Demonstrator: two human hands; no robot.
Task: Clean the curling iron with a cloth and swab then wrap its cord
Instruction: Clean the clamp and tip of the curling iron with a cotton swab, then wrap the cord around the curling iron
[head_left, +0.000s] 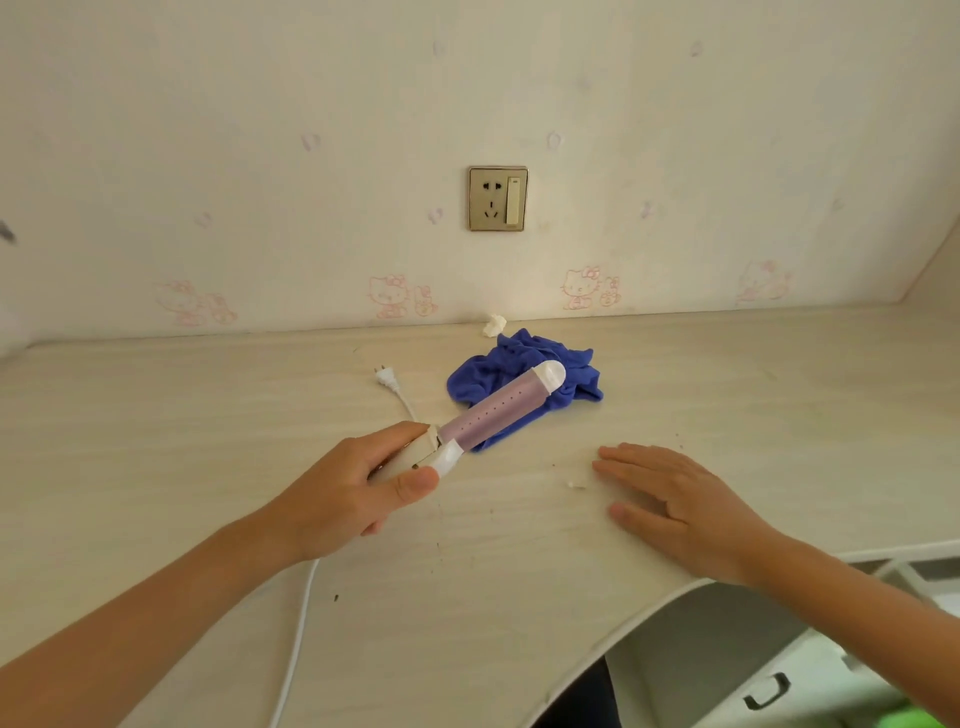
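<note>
The left hand (358, 483) grips the curling iron (488, 415) by its handle; the right hand (675, 499) lies flat, fingers straight, on the worktop (208, 415); the trailing cord (296, 649), possibly overhanging the edge, could snag.

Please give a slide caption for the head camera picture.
Left hand holds a white-and-lilac curling iron over a crumpled blue cloth; right hand lies flat on the pale desk.

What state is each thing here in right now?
Curling iron: held up by its handle.
Left hand: grips the curling iron.
Right hand: open, flat on the desk.
Plug: unplugged, lying on the desk.
Cloth: crumpled on the desk.
Wall socket: nothing plugged in.
</note>
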